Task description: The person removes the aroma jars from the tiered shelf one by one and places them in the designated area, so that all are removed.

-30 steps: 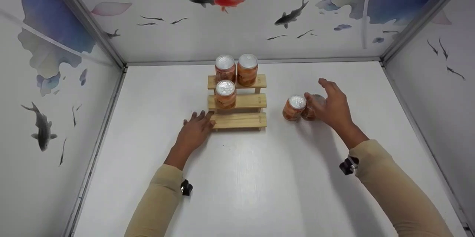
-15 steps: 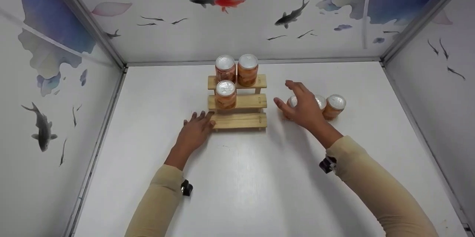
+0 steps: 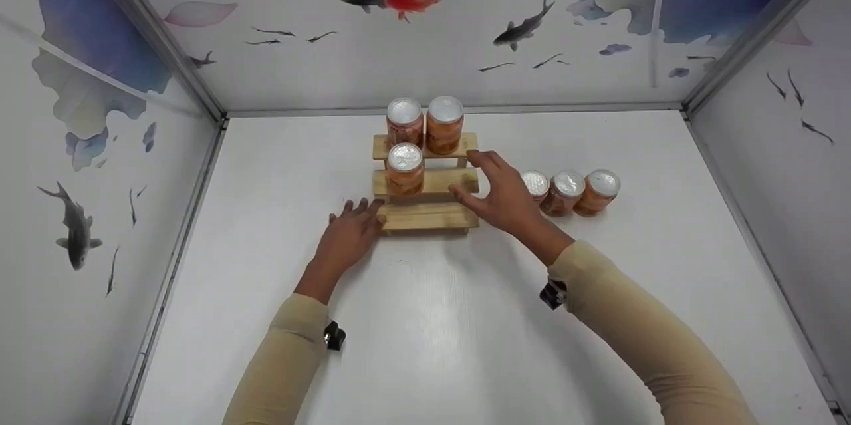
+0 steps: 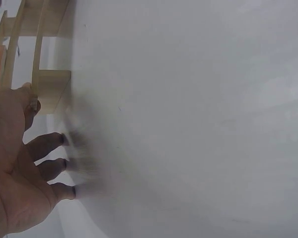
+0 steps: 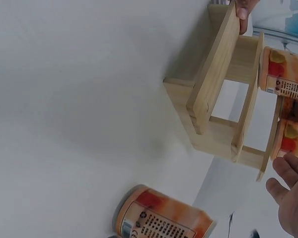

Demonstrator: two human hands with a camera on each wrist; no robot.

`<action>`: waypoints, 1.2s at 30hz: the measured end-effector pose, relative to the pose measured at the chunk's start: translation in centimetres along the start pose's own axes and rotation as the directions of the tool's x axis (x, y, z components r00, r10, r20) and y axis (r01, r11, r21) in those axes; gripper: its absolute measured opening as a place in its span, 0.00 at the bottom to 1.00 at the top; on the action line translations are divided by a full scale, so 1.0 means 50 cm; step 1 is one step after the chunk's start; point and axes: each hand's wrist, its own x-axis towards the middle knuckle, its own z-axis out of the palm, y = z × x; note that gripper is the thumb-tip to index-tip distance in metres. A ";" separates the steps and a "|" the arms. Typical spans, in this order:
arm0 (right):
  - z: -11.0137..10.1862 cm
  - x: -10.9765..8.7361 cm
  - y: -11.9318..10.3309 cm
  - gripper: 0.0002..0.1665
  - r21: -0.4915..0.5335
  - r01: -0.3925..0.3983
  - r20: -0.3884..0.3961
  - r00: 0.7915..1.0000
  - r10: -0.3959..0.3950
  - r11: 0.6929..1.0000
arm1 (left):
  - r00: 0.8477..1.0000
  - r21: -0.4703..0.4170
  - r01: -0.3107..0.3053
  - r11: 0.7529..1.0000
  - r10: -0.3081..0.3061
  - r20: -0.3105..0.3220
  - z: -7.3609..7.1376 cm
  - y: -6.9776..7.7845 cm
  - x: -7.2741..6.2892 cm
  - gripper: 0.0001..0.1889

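A glossy white tabletop (image 3: 425, 332) spreads across the middle and bottom of the head view. Just above the frame's centre, a three-step wooden rack (image 3: 432, 217) stands on it, bearing two upright cans (image 3: 445, 136) side by side on the top step and a single can (image 3: 405, 177) at the left of the middle step. Right of centre, three silver-lidded cans (image 3: 564, 199) stand upright on the tabletop in a close row.

Smooth wooden rack (image 3: 432, 215), shiny metallic-looking can lids (image 3: 405, 157), glossy smooth tabletop (image 3: 425, 332), matt cloth sleeves (image 3: 276, 355)
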 end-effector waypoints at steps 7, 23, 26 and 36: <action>0.031 0.021 -0.033 0.38 0.050 0.030 0.013 0.999 -0.031 0.998 | 1.000 -0.008 0.011 1.000 -0.011 0.015 0.000 0.002 -0.001 0.34; 0.086 0.069 -0.082 0.46 0.099 -0.007 0.030 1.000 0.004 0.995 | 0.999 0.022 0.014 1.000 -0.015 0.030 -0.003 0.006 0.004 0.33; 0.093 0.074 -0.088 0.47 0.105 -0.017 0.026 1.000 0.014 0.994 | 0.999 0.024 0.016 1.000 -0.017 0.034 -0.003 0.008 0.003 0.33; 0.111 0.089 -0.103 0.45 0.118 -0.062 0.049 0.997 0.056 0.991 | 0.999 0.025 0.022 0.999 -0.023 0.030 0.000 0.001 0.005 0.34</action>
